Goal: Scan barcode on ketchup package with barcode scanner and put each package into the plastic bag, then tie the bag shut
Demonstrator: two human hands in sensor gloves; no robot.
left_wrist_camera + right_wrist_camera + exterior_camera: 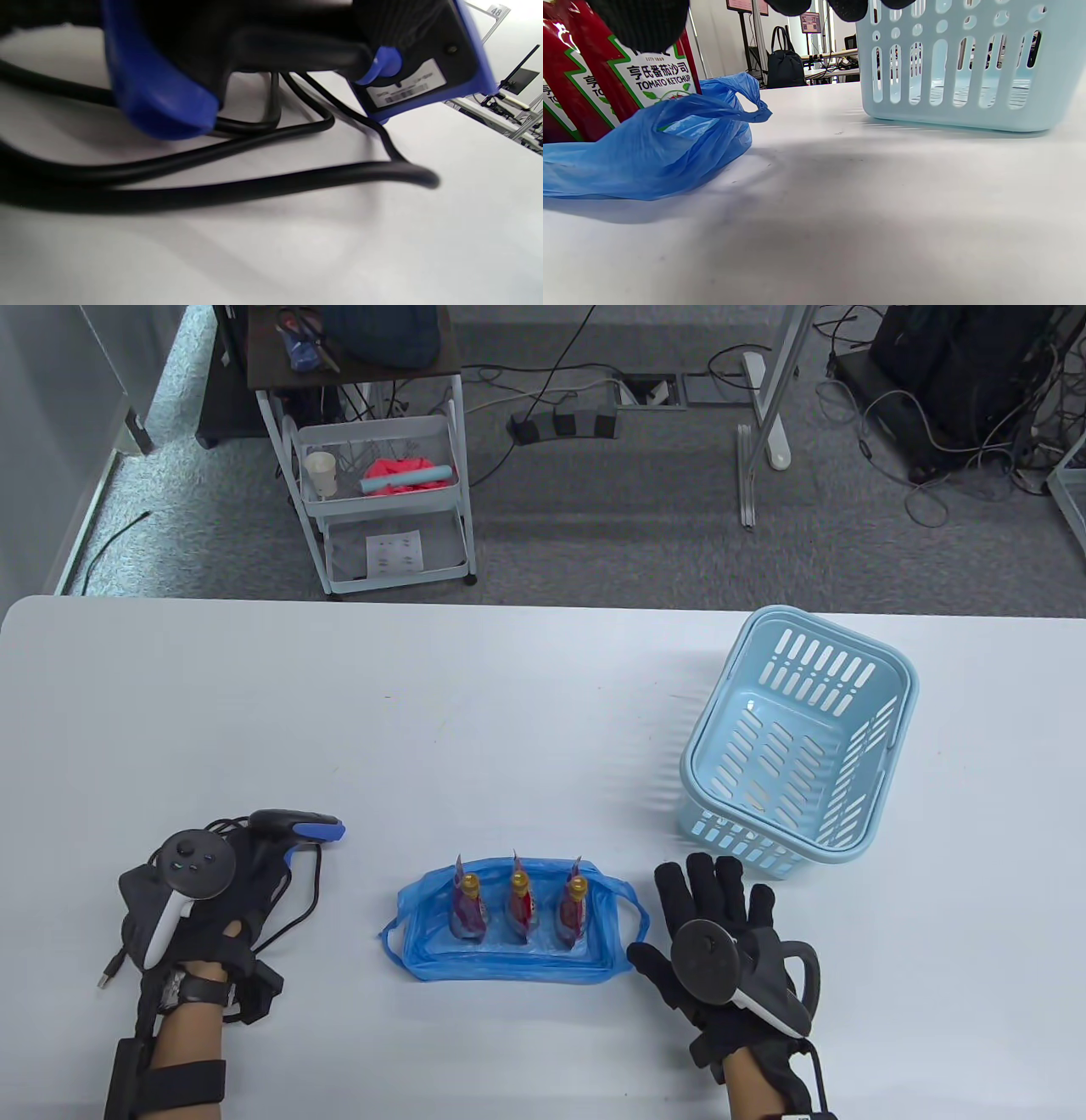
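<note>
Three ketchup packages [519,906] stand upright side by side in the plastic bag [509,959], at the table's [424,712] near middle. The barcode scanner [293,827] lies to the bag's left under the left hand [199,899]; the right hand [730,933] rests just right of the bag. The basket [797,738] sits behind the right hand.

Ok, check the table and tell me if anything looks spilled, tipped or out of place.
Nothing stands out. Three ketchup packages stand upright in a row inside the open blue plastic bag. The basket sits upright and empty. The barcode scanner lies under the left hand, its cable looped loosely beside it.
</note>
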